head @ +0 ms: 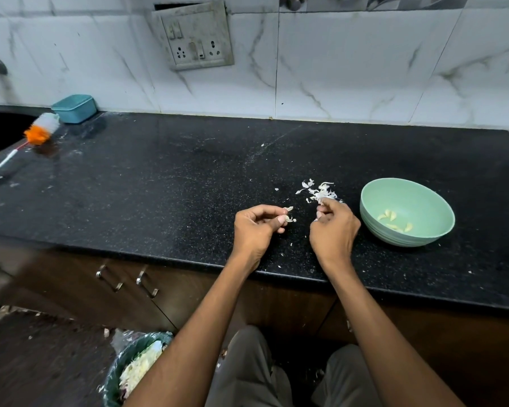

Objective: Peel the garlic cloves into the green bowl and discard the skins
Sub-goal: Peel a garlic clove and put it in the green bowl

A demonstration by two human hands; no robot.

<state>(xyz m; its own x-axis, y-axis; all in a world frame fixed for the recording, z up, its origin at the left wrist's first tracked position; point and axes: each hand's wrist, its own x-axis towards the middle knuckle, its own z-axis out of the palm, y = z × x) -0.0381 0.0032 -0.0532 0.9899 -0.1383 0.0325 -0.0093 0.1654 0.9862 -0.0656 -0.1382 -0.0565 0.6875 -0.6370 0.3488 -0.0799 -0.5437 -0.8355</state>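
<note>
At the far left of the black countertop lie an orange-and-white brush and a teal container, neither part of the job. Down on the floor, a lined waste bin already holds a heap of pale scraps that look like garlic skins, so some discarding appears to be done. Moving right, the left hand has its fingers curled in and pinches a small pale piece at its fingertips; whether that is a part-peeled clove or only skin is too small to tell. Just beside it, the right hand is also curled, its fingertips reaching into the pile of skins on the counter; it seems to nip a bit of skin there, though what exactly it holds cannot be made out. Farthest right stands the green bowl, with a few peeled cloves lying in its bottom. By my reckoning the peeling is near its end or in its last clove, since no unpeeled garlic shows elsewhere, and what is left is chiefly gathering the loose skins and flecks from the counter into the bin.
</note>
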